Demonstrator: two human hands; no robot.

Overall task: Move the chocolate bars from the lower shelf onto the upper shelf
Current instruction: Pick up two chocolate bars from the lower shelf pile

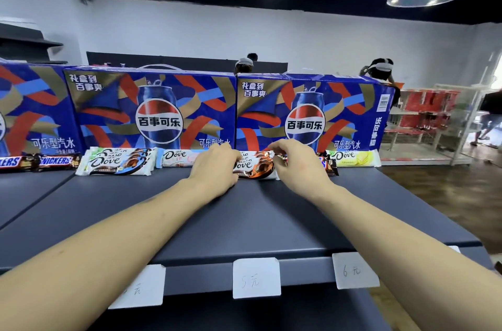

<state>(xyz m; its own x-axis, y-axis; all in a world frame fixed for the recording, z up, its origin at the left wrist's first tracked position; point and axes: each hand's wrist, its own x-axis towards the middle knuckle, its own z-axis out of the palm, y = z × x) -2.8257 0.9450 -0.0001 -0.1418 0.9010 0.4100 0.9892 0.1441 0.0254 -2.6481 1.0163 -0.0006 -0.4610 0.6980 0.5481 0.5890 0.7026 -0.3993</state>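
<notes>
Dark grey shelf: the upper shelf [271, 216] carries a row of chocolate bars along its back, against the Pepsi cartons [152, 110].
Landmark: the orange Dove bar [256, 166], lying flat near the middle of the row; a second like wrapper shows just behind it.
Left hand: the left hand [214, 167] rests at the left end of the orange Dove bar, fingers curled onto the wrapper; whether they pinch it or only touch it cannot be told.
Right hand: the right hand [296, 161] sits at the right end of the orange Dove bar, fingers bent down, pinching a dark, crinkled wrapper end [281, 158].
Left of landmark: a pink Dove bar [179, 158] just beside the left hand, then a blue-and-white Dove stack [116, 163], then Snickers bars [40, 162] farthest left.
Right of landmark: a dark Snickers bar [328, 165], partly hidden by the right hand, then a yellow Dove bar [355, 158] at the row's end.
Shelf front edge: white price tags [256, 277], handwritten; two read 5 and 6.
Background: people stand beyond the cartons, and a white rack [434, 119] with red goods stands to the right.
</notes>
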